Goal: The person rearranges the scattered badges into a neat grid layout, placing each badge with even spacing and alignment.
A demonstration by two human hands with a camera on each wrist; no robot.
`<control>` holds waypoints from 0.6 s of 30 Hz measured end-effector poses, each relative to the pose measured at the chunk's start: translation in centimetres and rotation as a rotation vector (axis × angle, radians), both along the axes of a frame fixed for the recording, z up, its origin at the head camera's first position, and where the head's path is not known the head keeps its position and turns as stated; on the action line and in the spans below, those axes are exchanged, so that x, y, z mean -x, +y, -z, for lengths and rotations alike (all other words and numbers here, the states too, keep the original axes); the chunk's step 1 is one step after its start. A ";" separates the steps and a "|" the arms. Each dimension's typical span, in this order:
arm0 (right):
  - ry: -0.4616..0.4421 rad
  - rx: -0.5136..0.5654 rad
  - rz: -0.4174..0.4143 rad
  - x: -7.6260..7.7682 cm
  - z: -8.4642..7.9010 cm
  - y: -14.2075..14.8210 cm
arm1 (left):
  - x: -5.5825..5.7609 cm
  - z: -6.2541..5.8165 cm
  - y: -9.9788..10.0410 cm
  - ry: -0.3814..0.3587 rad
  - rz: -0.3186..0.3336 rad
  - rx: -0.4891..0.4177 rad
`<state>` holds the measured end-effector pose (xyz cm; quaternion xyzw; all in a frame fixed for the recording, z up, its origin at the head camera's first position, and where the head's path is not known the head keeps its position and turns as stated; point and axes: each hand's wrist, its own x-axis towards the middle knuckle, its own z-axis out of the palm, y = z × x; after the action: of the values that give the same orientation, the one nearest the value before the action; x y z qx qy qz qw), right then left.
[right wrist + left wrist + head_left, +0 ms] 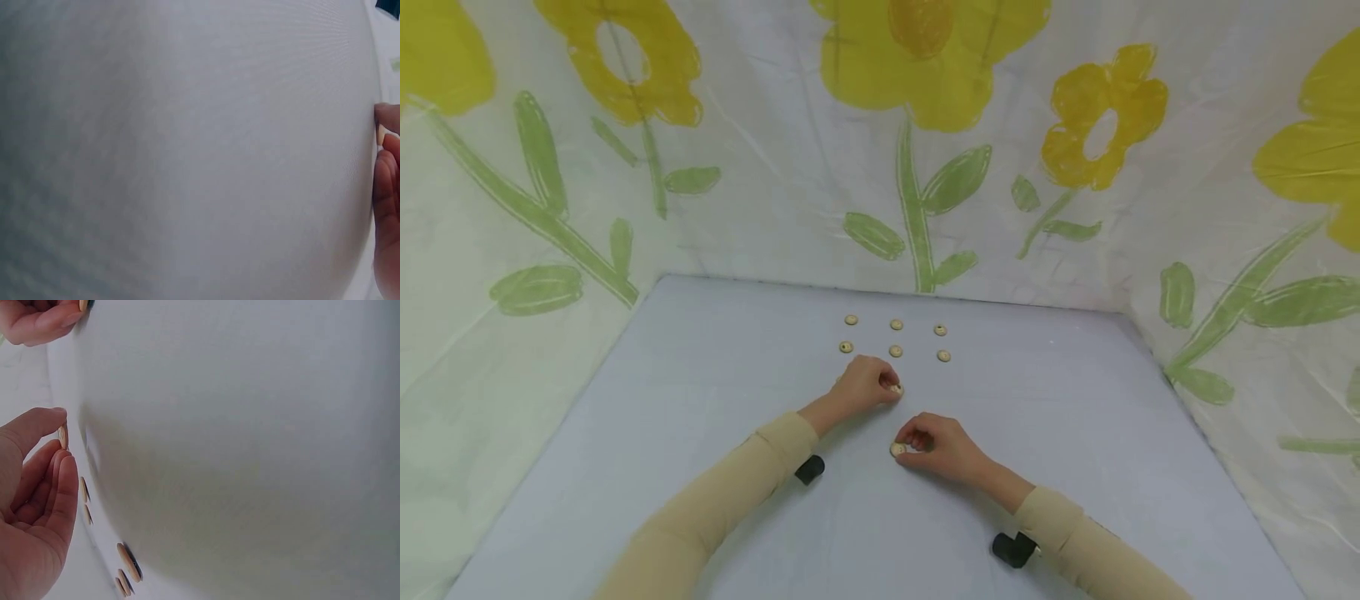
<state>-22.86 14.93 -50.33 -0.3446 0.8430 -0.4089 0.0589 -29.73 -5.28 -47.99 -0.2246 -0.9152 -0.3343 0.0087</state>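
My left hand [859,385] pinches a small round wooden disc [896,390] between thumb and fingertips, just in front of two rows of similar discs. In the left wrist view, that disc [63,435] stands edge-on between thumb and fingers, above the table surface. Nearer to me and slightly to the right, my right hand [951,450] holds another wooden disc [898,449] by its edge. Only a sliver of this disc [380,134] shows in the right wrist view. Dark marks show on some disc faces, too small to read. My left hand partly covers one more disc [838,381].
Beyond the hands, several discs lie spaced out, among them a far-left one [851,319] and a near-right one [943,356]. They lie on a pale table [1045,400]. A flower-printed white curtain [775,208] borders its far edge and sides.
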 end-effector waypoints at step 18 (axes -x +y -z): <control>0.021 0.017 -0.010 0.2 0.5 0.1 | 1.3 0.4 0.2 0.006 -0.012 0.023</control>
<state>-23.02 15.05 -50.78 -0.3538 0.8383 -0.4118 0.0491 -31.07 -5.12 -48.44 -0.2201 -0.9204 -0.3228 0.0108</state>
